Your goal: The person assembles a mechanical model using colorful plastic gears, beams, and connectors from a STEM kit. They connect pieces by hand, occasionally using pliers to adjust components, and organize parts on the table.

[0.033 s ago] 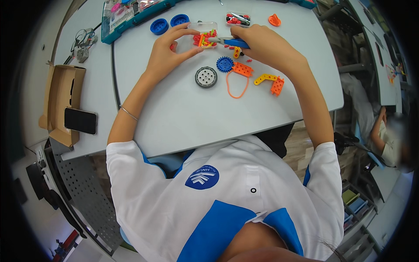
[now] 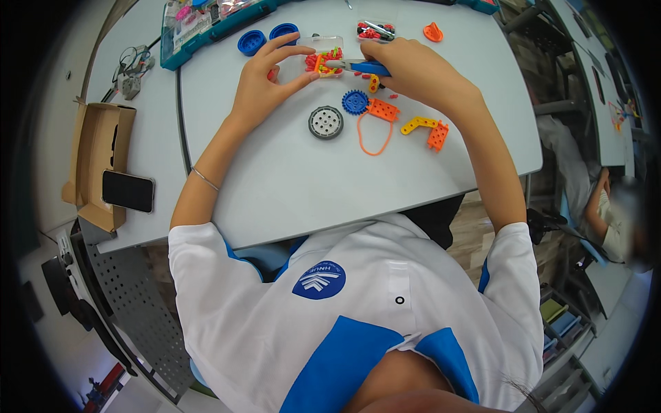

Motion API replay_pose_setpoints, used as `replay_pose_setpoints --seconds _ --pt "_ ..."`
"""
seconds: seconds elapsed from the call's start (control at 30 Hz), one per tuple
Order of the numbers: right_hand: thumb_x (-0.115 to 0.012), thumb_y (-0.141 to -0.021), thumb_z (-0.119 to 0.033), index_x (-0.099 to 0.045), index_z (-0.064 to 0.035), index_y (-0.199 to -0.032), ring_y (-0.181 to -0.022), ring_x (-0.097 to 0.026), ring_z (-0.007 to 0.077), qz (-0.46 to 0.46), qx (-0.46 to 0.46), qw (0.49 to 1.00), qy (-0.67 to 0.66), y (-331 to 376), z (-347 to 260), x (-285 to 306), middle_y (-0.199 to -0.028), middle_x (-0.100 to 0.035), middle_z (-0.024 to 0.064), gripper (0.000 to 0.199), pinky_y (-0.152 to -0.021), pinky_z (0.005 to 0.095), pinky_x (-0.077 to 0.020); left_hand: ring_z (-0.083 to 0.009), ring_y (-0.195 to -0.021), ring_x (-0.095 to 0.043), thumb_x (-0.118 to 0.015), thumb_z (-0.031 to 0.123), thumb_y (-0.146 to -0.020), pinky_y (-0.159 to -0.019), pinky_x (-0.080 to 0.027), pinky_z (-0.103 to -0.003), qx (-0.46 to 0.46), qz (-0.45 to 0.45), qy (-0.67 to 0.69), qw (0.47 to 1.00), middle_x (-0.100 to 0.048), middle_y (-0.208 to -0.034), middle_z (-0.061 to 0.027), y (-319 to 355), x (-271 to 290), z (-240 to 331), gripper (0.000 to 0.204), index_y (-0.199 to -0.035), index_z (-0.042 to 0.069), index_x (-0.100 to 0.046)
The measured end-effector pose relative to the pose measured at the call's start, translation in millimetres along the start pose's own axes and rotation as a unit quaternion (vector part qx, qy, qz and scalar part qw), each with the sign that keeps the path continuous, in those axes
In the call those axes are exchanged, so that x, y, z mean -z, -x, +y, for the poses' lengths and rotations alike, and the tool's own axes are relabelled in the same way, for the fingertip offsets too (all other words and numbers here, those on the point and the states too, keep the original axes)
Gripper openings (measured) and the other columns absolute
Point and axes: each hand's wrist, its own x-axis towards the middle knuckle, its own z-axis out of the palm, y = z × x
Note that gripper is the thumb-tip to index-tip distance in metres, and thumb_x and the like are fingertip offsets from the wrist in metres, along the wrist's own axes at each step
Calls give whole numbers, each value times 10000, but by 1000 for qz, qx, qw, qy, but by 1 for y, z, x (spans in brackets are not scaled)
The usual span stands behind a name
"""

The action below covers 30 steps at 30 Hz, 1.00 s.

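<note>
My left hand [image 2: 270, 71] has its thumb and index finger curled around a thin orange plastic piece [image 2: 318, 63], seemingly pinching it by its ends. Behind that piece lies a small clear box [image 2: 333, 43] of red and yellow pegs [image 2: 334, 54]. In my right hand [image 2: 413, 69] are blue-handled pliers [image 2: 368, 67], their metal jaws pointing left and reaching the orange piece. Whether the jaws grip a peg cannot be made out. Below the hands lie a blue gear [image 2: 355, 102], an orange perforated block [image 2: 383, 109], an orange band [image 2: 374, 153] and a grey wheel [image 2: 325, 122].
A yellow angled beam [image 2: 418, 122] joins another orange block [image 2: 437, 136] at right. Blue wheel hubs [image 2: 251, 43] and a second parts box [image 2: 376, 30] stand farther back. Left are a teal case [image 2: 217, 31], a cardboard box [image 2: 103, 158] and a phone [image 2: 128, 191].
My right hand and the pliers have shifted slightly left. The fingers of my left hand have spread a little. The parts on the table stay in place.
</note>
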Motion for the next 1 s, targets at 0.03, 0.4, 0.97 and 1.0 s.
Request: replay_pose_setpoints --seconds 0.03,0.4,0.97,1.0 --pt "-705 -834 -90 -564 -89 -1071 -742 -696 262 -20 -20 1000 -13 -3 -5 2 -833 -697 119 276 -682 368 -536 -77 -817 -575 -794 263 -820 -607 -411 -221 11 -2 6 1000 -632 -1282 -23 0 2 5 277 -1076 167 -754" --pt "-733 -826 -193 -608 -117 -1170 -802 -711 229 123 6 985 -122 20 39 4 -952 -707 122 373 -728 343 -559 -10 -563 -408 -740 128 -861 -491 -315 -202 -41 34 6 999 -621 -1279 7 -11 -6 -7 162 -1019 126 -774" --pt "-738 -845 -286 -685 -100 -1096 -1004 -588 217 336 -29 938 86 35 98 -25 -1052 -666 52 317 -951 398 -389 -124 -642 -607 -773 182 -815 -528 -466 -274 -191 24 -157 969 -595 -964 5 -19 -14 39 102 -902 141 -740" --pt "-726 -852 -250 -694 -101 -1066 -996 -585 209 306 -16 950 57 31 89 -20 -1025 -668 39 263 -940 381 -394 -119 -631 -605 -771 205 -822 -526 -465 -269 -209 10 -172 963 -590 -929 7 -24 -18 41 126 -930 145 -745"
